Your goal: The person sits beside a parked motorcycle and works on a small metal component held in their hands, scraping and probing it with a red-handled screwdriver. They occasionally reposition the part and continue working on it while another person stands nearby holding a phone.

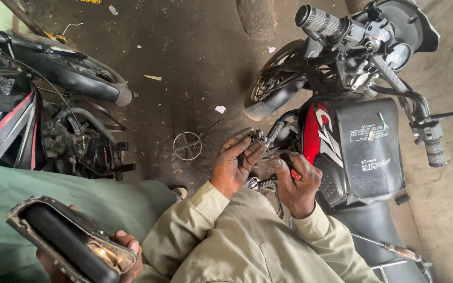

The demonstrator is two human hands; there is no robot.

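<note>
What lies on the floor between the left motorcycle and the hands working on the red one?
In the head view, a round metal ring with crossed spokes lies on the dirty floor, apart from the left hand.

Labels on the bike's tank cover

Two white printed labels are sitting on the black tank cover (370, 149): a rectangular label (368, 132) up near the handlebars, and a smaller label (376, 164) lower down toward the seat.
</note>
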